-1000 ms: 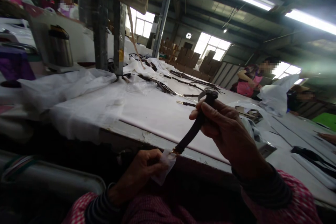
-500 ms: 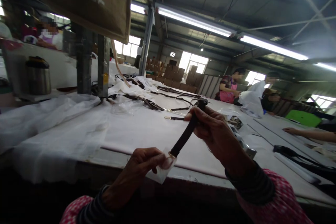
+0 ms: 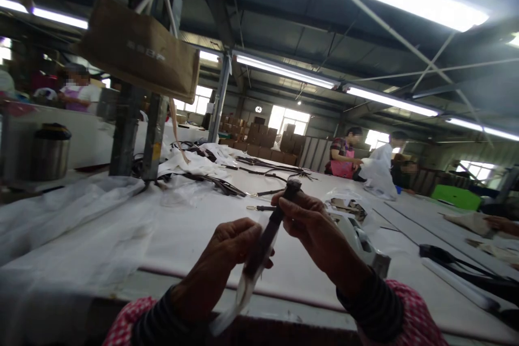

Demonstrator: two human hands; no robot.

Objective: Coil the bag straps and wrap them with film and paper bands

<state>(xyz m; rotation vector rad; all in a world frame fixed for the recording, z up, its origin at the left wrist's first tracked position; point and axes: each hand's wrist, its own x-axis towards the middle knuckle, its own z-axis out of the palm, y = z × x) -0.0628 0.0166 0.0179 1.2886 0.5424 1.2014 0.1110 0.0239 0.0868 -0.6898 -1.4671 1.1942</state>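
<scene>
Above the white surface [image 3: 178, 227], our right hand [image 3: 312, 227] grips the dark strap [image 3: 266, 237] near its top; our left hand [image 3: 229, 243] pinches the plastic sleeve [image 3: 244, 293] around its lower part. Tugging crookedly, we could tear the thin sleeve.

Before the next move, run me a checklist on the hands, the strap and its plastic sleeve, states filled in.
1. Right hand grips the dark strap near its upper end: ok.
2. Left hand holds the strap's lower part at the plastic sleeve: ok.
3. Lower part of the strap inside the sleeve: ok, it shows through the film.
4. Whole strap covered: not ok, the upper end sticks out.
5. Metal fitting at the lower end lying straight: cannot tell, too blurred.
</scene>
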